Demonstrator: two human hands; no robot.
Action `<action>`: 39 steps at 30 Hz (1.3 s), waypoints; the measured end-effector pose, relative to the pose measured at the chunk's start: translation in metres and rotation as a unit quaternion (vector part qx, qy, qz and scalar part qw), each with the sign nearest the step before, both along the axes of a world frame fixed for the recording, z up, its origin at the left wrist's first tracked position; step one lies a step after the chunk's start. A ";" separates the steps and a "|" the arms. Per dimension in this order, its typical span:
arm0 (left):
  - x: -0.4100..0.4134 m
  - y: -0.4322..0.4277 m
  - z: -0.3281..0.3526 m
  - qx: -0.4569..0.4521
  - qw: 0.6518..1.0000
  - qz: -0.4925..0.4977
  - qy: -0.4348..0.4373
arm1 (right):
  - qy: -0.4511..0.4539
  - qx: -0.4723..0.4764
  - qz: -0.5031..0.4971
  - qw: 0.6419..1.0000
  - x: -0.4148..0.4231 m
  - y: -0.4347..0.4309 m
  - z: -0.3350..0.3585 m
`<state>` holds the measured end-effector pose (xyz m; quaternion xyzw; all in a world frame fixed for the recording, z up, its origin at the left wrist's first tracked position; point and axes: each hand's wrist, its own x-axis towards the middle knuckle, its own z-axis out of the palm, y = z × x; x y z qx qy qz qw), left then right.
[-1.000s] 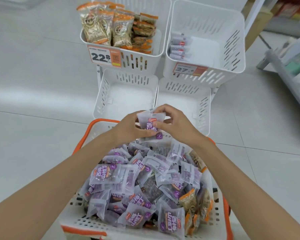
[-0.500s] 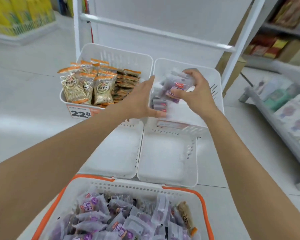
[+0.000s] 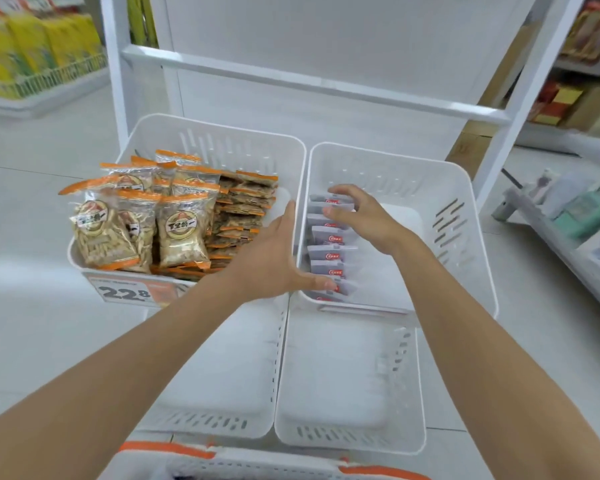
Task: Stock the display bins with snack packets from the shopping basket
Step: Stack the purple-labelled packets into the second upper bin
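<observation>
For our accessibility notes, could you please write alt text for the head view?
The right hand curls over the rear of a row of white packets standing in the upper right bin; the flat left hand touches the front ones. The upper left bin holds orange-edged packets; a basket rim shows below.

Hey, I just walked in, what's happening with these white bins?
A person is stocking display bins. Their right hand reaches into the upper right bin, thumb and fingers pinching the rearmost of a row of pale packets standing along its left wall. The left hand lies open against that bin's left side, thumb by the front packets. The upper left bin holds orange-trimmed snack packets; the lower bins show none. The shopping basket peeks in below.
</observation>
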<state>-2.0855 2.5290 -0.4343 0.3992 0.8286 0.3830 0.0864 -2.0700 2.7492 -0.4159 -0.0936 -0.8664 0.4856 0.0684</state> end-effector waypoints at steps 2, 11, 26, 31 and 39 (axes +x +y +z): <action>0.000 0.000 0.001 -0.014 1.000 0.009 0.001 | 0.000 0.009 0.006 1.000 0.003 -0.001 0.001; 0.060 -0.025 0.031 -0.022 0.988 0.107 0.107 | 0.175 0.064 -0.070 0.980 0.113 -0.074 0.028; 0.235 -0.164 -0.121 -0.054 0.985 0.120 -0.114 | -0.233 0.230 0.041 0.944 0.333 -0.165 -0.195; 0.251 -0.183 -0.152 -0.039 0.974 0.144 -0.172 | -0.231 0.265 0.010 0.936 0.344 -0.158 -0.228; 0.265 -0.159 -0.135 -0.088 0.981 0.007 -0.171 | -0.122 -0.033 0.101 0.987 0.337 -0.175 -0.129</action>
